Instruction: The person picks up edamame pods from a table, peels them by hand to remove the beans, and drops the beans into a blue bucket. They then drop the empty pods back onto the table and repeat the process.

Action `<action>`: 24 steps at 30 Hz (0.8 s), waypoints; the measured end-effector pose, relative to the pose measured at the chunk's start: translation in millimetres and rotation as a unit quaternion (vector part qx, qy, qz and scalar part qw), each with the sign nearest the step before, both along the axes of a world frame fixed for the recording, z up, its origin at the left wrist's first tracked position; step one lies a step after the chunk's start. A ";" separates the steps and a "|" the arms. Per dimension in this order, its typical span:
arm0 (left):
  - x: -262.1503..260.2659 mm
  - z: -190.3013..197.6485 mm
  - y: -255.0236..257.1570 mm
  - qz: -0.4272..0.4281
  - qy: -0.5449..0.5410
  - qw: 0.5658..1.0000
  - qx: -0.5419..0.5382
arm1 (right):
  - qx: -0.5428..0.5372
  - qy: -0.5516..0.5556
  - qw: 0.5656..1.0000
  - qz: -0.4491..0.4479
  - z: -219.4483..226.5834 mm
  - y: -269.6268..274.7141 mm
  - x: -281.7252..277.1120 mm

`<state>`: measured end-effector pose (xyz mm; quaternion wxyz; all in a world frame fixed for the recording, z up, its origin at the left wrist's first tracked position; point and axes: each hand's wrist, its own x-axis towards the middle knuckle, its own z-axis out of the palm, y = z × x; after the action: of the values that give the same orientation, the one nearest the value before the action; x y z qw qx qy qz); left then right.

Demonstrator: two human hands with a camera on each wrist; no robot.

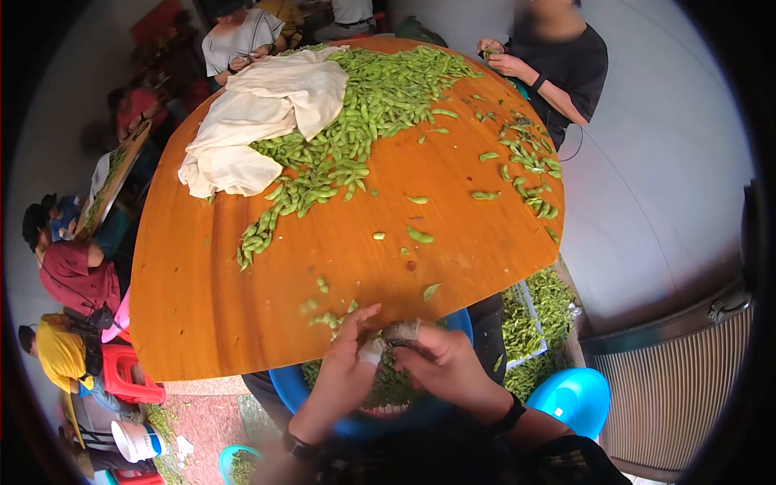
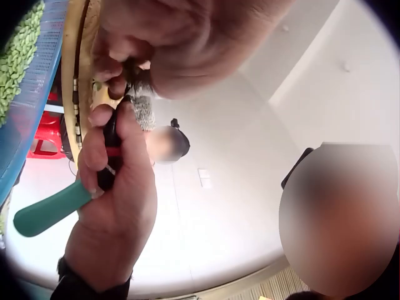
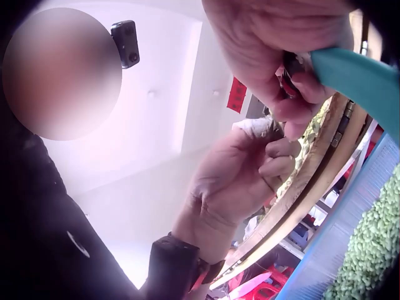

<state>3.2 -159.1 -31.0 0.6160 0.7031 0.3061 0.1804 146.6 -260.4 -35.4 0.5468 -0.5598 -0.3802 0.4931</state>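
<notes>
My right hand [image 1: 440, 360] grips a dark hand tool [image 2: 111, 147] with a long teal handle [image 2: 53, 209] and a red part; its working end is hidden among the fingers. A grey wrap [image 1: 402, 331] covers one finger of this hand. Facing it, my left hand [image 1: 343, 372], its thumb in white wrapping [image 3: 255, 127], pinches a small green pod [image 2: 97, 85], mostly covered by the fingers, at the tool's tip. Both hands meet over a blue basket [image 1: 287, 390] holding green pieces, just off the edge of the wooden table [image 1: 339, 242].
A heap of green pods [image 1: 388, 89] lies on the table beside a cream cloth [image 1: 267, 105], with more pods at the right edge. People sit around it. Pods also fill a crate [image 1: 525, 323] on the floor, near a blue basin [image 1: 574, 400] and red stool [image 1: 129, 373].
</notes>
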 end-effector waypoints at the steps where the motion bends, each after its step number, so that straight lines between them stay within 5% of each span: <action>1: -2.4 -9.3 -0.8 0.016 0.020 0.997 0.077 | 0.025 -0.032 0.999 -0.002 -1.3 -0.7 -2.2; 2: -4.2 -13.1 -1.9 0.033 0.041 0.987 0.153 | 0.051 -0.064 0.997 -0.004 -2.1 -1.3 -4.2; 6: -6.0 -9.7 -10.7 0.058 -0.008 0.990 0.128 | 0.054 -0.098 0.994 -0.012 -2.5 -6.2 -11.9; 9: -8.1 -13.4 -16.5 0.057 -0.042 0.968 0.242 | 0.056 -0.089 0.993 -0.043 0.8 -8.6 -12.5; 12: -8.7 11.7 -30.5 -0.008 0.179 0.962 0.205 | -0.018 -0.055 0.998 -0.010 4.8 -11.6 -11.3; 16: -15.3 -2.1 -30.6 -0.050 0.151 0.953 0.259 | 0.045 -0.069 0.996 -0.029 -18.9 -5.7 -12.7; 24: -29.5 -24.0 -25.1 0.000 0.001 0.998 0.063 | 0.057 -0.096 0.994 0.002 -21.4 -10.3 -4.9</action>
<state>-26.3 -184.2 -55.0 0.5697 0.7409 0.2950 0.1988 141.7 -270.6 -56.8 0.5380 -0.5717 -0.4591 0.4159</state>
